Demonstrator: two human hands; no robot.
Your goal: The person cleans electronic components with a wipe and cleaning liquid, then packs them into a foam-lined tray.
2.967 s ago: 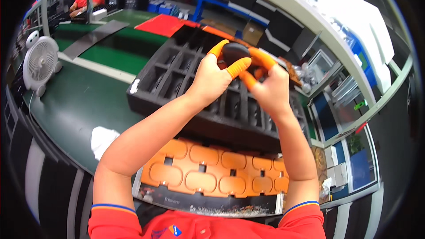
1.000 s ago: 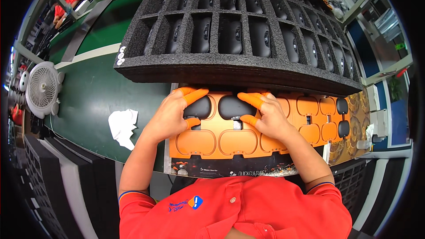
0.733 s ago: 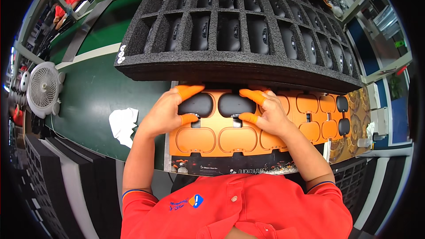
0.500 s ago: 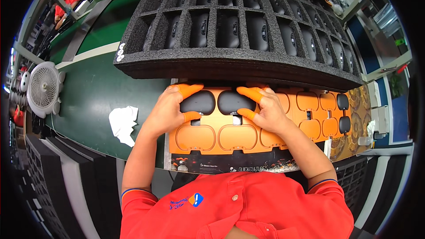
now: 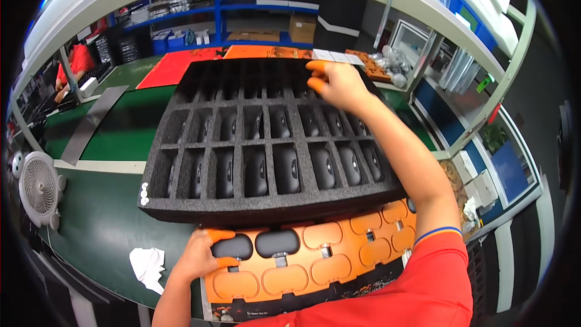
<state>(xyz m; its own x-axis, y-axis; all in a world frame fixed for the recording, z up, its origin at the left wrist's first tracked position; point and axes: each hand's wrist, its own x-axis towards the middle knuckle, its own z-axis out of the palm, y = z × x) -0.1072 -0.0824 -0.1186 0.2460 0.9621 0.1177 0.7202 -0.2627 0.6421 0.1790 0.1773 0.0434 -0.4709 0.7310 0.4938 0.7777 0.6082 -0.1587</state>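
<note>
The right hand [image 5: 316,76] has swung over the foam box [image 5: 260,204], finger and thumb parted; the left hand [image 5: 200,255] pinches a black case [image 5: 234,246] beside a second case [image 5: 277,243], both apparently seated in the orange tray [image 5: 284,280].

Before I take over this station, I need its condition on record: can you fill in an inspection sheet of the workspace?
Surface: green worktop.
Job's things: orange tray; two black cases in its far row, left end; black foam tray beyond, holding more.
Clutter: crumpled white cloth or paper, left of the orange tray.
Left grip: finger and thumb astride the leftmost case; pressure unclear.
Right grip: over the foam tray's far part, finger and thumb apart.
Cables: thin pale cord below the fan.
Surroundings: co-worker, blue shelving.
</note>
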